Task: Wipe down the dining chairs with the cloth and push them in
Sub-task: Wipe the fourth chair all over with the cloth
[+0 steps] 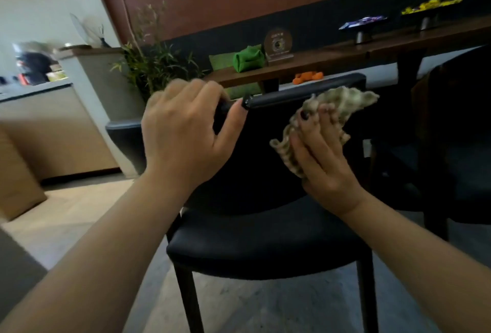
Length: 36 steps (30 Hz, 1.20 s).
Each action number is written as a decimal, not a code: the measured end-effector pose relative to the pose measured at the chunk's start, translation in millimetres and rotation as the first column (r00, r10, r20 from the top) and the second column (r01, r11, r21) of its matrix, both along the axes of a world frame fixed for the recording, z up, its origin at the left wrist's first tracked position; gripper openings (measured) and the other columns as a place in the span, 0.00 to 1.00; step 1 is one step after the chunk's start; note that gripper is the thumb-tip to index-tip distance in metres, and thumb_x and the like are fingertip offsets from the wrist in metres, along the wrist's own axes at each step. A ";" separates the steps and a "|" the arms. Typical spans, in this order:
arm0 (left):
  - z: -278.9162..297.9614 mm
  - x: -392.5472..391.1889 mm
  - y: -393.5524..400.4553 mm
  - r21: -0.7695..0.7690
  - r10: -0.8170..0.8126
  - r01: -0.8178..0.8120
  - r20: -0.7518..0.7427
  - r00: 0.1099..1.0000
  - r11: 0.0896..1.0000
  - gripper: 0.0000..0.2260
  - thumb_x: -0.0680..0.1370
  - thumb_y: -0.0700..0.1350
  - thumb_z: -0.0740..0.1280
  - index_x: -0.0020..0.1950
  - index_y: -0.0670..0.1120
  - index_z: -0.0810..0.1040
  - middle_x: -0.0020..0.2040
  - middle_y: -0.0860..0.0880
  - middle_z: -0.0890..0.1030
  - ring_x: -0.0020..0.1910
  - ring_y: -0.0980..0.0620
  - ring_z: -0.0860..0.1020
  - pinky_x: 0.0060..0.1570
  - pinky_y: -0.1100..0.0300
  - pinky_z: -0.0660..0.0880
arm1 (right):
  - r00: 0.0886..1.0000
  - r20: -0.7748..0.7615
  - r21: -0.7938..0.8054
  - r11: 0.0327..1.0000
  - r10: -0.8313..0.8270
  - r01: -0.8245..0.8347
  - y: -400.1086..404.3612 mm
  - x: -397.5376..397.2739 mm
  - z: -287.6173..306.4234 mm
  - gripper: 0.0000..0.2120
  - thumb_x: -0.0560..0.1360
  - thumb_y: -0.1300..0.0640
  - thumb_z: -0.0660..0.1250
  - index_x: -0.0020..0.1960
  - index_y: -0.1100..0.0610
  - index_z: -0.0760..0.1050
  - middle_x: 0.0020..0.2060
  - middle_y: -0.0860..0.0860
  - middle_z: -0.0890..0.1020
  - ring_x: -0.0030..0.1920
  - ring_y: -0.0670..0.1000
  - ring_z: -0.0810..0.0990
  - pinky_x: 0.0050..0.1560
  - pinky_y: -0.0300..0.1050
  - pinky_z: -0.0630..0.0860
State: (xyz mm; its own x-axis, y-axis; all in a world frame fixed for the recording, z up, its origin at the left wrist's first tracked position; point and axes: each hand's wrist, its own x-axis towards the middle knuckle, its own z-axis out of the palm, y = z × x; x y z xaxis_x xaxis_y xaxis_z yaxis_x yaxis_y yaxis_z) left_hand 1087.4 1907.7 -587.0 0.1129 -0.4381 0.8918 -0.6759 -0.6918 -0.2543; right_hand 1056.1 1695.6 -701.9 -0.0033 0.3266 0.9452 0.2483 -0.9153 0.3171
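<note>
Left hand (pixel 183 122) curled over left end of black chair (pixel 265 239) top rail, thumb hooked under, fingers wrapped round it. Right hand (pixel 318 157) flat against chair back just below rail, fingers straight and slightly spread, pressing crumpled beige waffle cloth (pixel 337 109) onto it; cloth bunched past fingertips up to rail. Chair pulled out from dark wood table (pixel 358 53), seat facing camera; second dark chair (pixel 457 130) at right, green pouch (pixel 248 58) on tabletop.
</note>
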 end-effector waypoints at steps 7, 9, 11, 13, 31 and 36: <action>-47.3 -9.1 -22.5 -0.597 -0.154 0.005 -0.199 0.968 0.802 0.32 0.81 0.57 0.58 0.77 0.38 0.58 0.78 0.37 0.52 0.78 0.40 0.51 0.75 0.40 0.49 | 0.990 -0.144 -0.390 0.919 0.007 -0.064 -29.6 -7.7 3.7 0.18 0.82 0.65 0.56 0.71 0.64 0.65 0.69 0.57 0.69 0.72 0.58 0.63 0.69 0.59 0.64; -70.5 -15.2 -24.4 -0.760 -0.368 -0.045 -0.364 0.856 0.649 0.42 0.77 0.65 0.59 0.80 0.43 0.46 0.80 0.42 0.44 0.79 0.46 0.42 0.76 0.52 0.43 | 0.963 -0.263 -0.576 0.793 0.050 -0.199 -37.2 -5.1 0.0 0.15 0.81 0.63 0.58 0.67 0.64 0.70 0.68 0.57 0.73 0.70 0.58 0.68 0.71 0.56 0.64; -89.0 -19.8 -24.0 -0.867 -0.615 -0.136 -0.442 0.653 0.479 0.52 0.68 0.74 0.62 0.80 0.52 0.38 0.80 0.49 0.39 0.79 0.51 0.40 0.74 0.54 0.42 | 0.941 -0.339 -0.720 0.640 0.016 -0.270 -44.4 -1.4 -5.8 0.14 0.81 0.64 0.58 0.64 0.65 0.74 0.66 0.57 0.75 0.68 0.57 0.70 0.71 0.55 0.65; -98.2 -19.3 -21.5 -0.884 -0.703 -0.180 -0.455 0.547 0.432 0.57 0.62 0.78 0.64 0.78 0.57 0.35 0.80 0.53 0.40 0.79 0.51 0.41 0.76 0.49 0.45 | 0.925 -0.378 -0.773 0.561 -0.032 -0.297 -48.6 1.2 -7.6 0.14 0.80 0.64 0.58 0.62 0.66 0.76 0.65 0.58 0.76 0.67 0.57 0.73 0.69 0.54 0.67; -128.9 4.4 5.6 -0.843 -0.996 -0.536 -0.080 0.030 0.052 0.59 0.52 0.69 0.79 0.78 0.59 0.56 0.69 0.48 0.74 0.62 0.43 0.78 0.56 0.38 0.76 | 0.971 -0.233 -0.692 0.709 -0.045 -0.134 -0.2 -28.8 87.1 0.14 0.82 0.64 0.58 0.65 0.65 0.75 0.66 0.60 0.74 0.68 0.64 0.70 0.70 0.59 0.64; -146.2 15.8 19.1 -0.779 -0.982 -0.627 0.120 -0.146 -0.002 0.35 0.71 0.69 0.66 0.71 0.48 0.72 0.63 0.42 0.79 0.61 0.38 0.79 0.64 0.39 0.72 | 0.869 -0.364 -0.831 0.539 -0.335 -0.140 -3.7 -18.0 -3.1 0.21 0.83 0.64 0.49 0.57 0.64 0.81 0.61 0.59 0.79 0.66 0.59 0.73 0.72 0.55 0.61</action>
